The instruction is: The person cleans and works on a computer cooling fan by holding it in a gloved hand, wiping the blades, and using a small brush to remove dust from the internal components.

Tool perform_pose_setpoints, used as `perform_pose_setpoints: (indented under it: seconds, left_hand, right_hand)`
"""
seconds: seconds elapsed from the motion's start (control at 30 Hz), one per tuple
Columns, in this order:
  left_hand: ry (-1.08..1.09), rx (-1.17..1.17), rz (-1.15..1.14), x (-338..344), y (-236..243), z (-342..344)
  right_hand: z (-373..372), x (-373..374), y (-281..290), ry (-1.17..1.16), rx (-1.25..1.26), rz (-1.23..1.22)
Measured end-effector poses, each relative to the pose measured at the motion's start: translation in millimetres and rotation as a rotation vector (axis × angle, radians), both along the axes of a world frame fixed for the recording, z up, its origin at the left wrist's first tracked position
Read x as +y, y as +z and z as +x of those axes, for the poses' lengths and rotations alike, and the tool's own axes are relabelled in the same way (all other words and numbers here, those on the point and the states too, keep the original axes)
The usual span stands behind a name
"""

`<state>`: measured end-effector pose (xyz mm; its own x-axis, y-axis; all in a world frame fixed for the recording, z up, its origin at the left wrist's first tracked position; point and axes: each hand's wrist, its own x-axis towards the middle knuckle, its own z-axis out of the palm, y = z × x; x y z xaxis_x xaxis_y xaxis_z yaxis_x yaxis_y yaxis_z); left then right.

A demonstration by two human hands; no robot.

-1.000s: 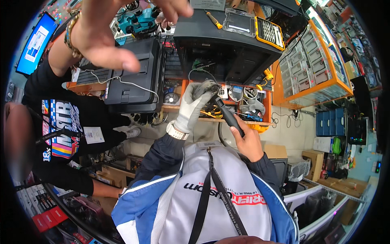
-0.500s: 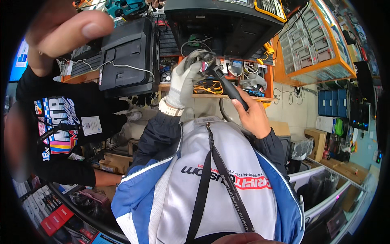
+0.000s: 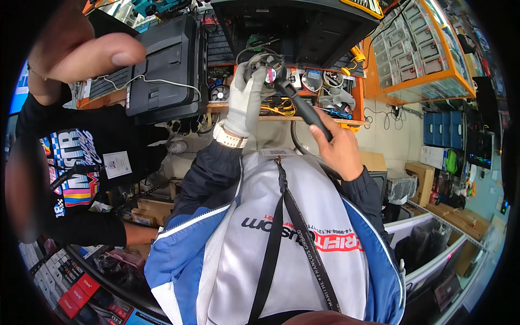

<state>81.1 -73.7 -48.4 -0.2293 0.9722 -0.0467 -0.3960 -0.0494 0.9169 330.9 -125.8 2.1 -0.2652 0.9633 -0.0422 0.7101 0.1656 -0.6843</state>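
Observation:
In my gloved left hand (image 3: 245,92) is a small round cooling fan (image 3: 270,76) with a label at its centre and a thin dark cable looping above it. The grey-white glove's fingers wrap around its side. My bare right hand (image 3: 340,145) is closed around a long black wand-like nozzle (image 3: 307,111). Its far end reaches up to the fan's right edge; whether it touches cannot be told. Both hands are above an open orange-edged drawer (image 3: 355,100), in front of a dark computer case (image 3: 303,32).
The drawer holds assorted tools and parts. A black printer-like machine (image 3: 168,70) stands left, with a white cable across it. A co-worker in a black shirt (image 3: 65,157) stands there, one hand (image 3: 92,57) raised close. An orange-framed glass cabinet (image 3: 422,54) stands right. A dark hose (image 3: 297,141) curves below.
The fan in my left hand has turned, so its label shows more fully. The nozzle in my right hand has shifted slightly. The whole view has moved a little.

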Motion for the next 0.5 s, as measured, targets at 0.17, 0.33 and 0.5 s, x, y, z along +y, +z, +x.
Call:
perform_pose_setpoints:
  seconds: [0.17,0.33,0.5]
  left_hand:
    - [-0.004,0.293,0.08,3,-5,1]
    - [-0.006,0.3,0.103,2,-8,1]
    - [-0.048,0.28,-0.044,3,-6,0]
  right_hand:
    - [3,5,5,-0.023,-0.077,-0.04]
    - [15,10,15,-0.002,-0.194,-0.009]
    - [29,18,28,0.096,-0.279,0.17]
